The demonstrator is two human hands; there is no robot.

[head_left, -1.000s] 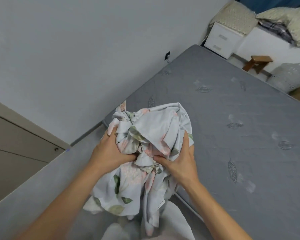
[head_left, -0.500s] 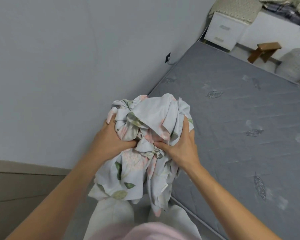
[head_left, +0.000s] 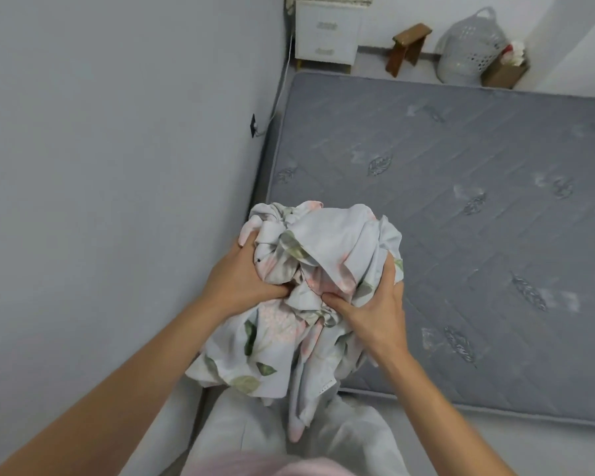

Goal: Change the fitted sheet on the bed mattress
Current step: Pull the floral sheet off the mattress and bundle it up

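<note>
Floral sheet (head_left: 327, 242) bunched, crumpled, ends dangling.

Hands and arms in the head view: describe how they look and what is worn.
Both arms are bare up to the frame edge, with no sleeves showing. The left hand and right hand show no gloves, rings, watch or bracelets. Nails look short and unpainted where visible.

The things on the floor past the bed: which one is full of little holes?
The white laundry basket. Its sides are dotted with holes, unlike the solid white drawer cabinet, wooden stool and cardboard box nearby.
</note>
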